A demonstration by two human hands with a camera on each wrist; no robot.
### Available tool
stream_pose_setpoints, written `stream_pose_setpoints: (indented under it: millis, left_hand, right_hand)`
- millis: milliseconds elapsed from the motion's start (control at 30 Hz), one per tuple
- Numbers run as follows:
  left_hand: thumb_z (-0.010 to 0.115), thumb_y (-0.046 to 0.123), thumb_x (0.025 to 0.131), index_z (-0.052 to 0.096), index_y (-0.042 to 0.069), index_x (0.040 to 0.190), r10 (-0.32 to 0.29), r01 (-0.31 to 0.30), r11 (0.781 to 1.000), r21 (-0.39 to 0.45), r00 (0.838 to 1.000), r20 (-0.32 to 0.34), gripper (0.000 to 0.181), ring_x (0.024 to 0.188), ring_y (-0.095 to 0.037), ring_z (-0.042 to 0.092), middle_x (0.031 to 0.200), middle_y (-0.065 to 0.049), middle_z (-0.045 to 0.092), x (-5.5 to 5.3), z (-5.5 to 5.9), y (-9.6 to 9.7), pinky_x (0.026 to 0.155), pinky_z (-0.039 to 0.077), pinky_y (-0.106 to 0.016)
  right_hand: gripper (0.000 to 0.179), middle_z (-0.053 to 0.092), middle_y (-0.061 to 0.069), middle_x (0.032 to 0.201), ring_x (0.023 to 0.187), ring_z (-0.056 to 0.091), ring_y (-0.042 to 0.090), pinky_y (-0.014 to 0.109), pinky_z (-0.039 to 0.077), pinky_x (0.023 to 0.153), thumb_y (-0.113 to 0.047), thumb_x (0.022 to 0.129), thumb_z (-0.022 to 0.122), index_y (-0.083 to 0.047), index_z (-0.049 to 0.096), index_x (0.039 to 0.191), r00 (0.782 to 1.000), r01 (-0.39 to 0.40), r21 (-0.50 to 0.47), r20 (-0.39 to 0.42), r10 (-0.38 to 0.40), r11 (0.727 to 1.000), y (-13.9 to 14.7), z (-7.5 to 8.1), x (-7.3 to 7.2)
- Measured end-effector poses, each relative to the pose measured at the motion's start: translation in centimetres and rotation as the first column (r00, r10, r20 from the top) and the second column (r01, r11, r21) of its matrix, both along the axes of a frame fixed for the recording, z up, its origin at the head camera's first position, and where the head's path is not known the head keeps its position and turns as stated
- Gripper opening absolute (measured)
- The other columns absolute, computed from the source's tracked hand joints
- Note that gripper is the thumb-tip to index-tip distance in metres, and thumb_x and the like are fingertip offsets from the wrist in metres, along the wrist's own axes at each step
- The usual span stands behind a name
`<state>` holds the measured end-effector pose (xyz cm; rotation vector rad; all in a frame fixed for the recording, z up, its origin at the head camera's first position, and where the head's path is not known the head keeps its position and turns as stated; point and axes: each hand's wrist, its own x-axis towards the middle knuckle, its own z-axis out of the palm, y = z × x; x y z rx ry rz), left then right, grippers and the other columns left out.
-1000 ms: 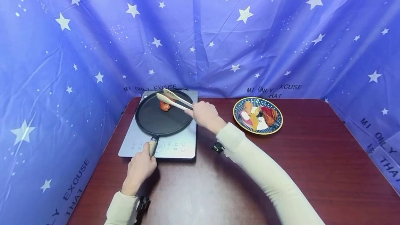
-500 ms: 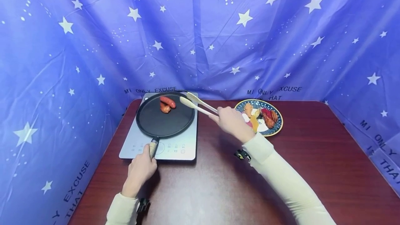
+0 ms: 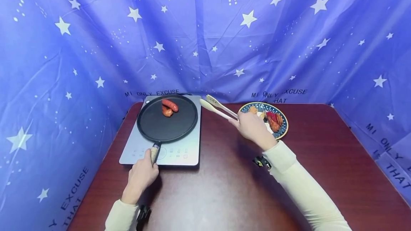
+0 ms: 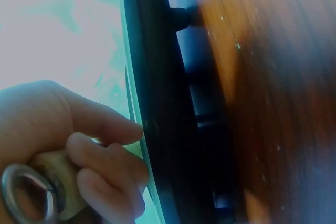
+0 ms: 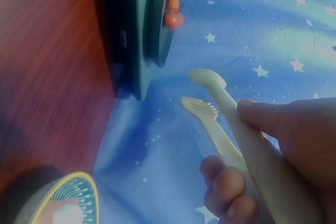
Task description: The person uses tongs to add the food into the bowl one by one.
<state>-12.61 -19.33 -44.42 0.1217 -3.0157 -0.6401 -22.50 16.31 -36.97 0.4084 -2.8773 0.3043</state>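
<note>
My left hand [image 3: 143, 172] grips the handle [image 3: 155, 153] of a flat black frying pan [image 3: 167, 128], which sits on an induction cooker [image 3: 130, 154]. A metal hanging ring on the handle's end shows in the left wrist view. In the pan lie a red sausage [image 3: 170, 104] and a browned piece of meat [image 3: 167, 112], side by side. My right hand [image 3: 255, 127] holds cream-coloured tongs [image 3: 221, 112] with their tips apart and nothing between them. The tongs' tips are right of the pan, while that hand overlaps a patterned plate [image 3: 285, 129] in the head view.
Several foods lie on the plate, among them a glossy reddish-brown piece [image 3: 274, 123]; some are hidden behind the right hand. The dark red wooden table [image 3: 321, 145] backs onto a blue star-print curtain [image 3: 179, 38], which also stands at both sides.
My right hand has moved the tongs right, from over the meat in the pan to near the plate. The sausage and meat stay in the pan. My left hand keeps its grip.
</note>
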Motion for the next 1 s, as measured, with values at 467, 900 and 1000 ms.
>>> stream_pose_setpoints:
  millis: [467,900,1000]
  left_hand:
    - [0.056,0.013,0.079,0.044,0.001,0.122,-0.011,0.011,1.0,-0.006,1.0,-0.015,0.046,0.063,-0.042,0.06,0.078,-0.026,0.061,-0.4,0.0,-0.2,0.051,0.043,-0.052]
    - [0.056,0.013,0.08,0.043,0.002,0.124,-0.002,0.002,1.0,-0.016,1.0,-0.011,0.048,0.063,-0.043,0.06,0.079,-0.027,0.061,-0.2,0.1,-0.1,0.053,0.043,-0.052]
    - [0.057,0.014,0.08,0.043,0.001,0.124,-0.001,0.001,1.0,-0.014,1.0,-0.012,0.048,0.064,-0.043,0.06,0.079,-0.027,0.061,-0.3,0.1,-0.1,0.053,0.043,-0.052]
  right_hand:
    - [0.039,0.051,0.012,0.061,0.053,0.054,0.033,0.047,0.041,0.045,-0.041,0.095,0.052,-0.004,0.051,0.083,0.996,0.06,-0.037,0.066,-0.058,0.997,3.2,-0.4,1.0]
    - [0.043,0.059,0.024,0.081,0.071,0.059,0.043,0.055,0.042,0.057,-0.036,0.101,0.037,0.003,0.056,0.096,0.976,0.146,-0.019,0.167,-0.141,0.989,8.9,-0.5,2.8]
    - [0.043,0.059,0.026,0.082,0.071,0.059,0.044,0.056,0.042,0.057,-0.036,0.1,0.037,0.002,0.056,0.094,0.964,0.173,-0.018,0.209,-0.166,0.985,10.1,-0.5,3.2]
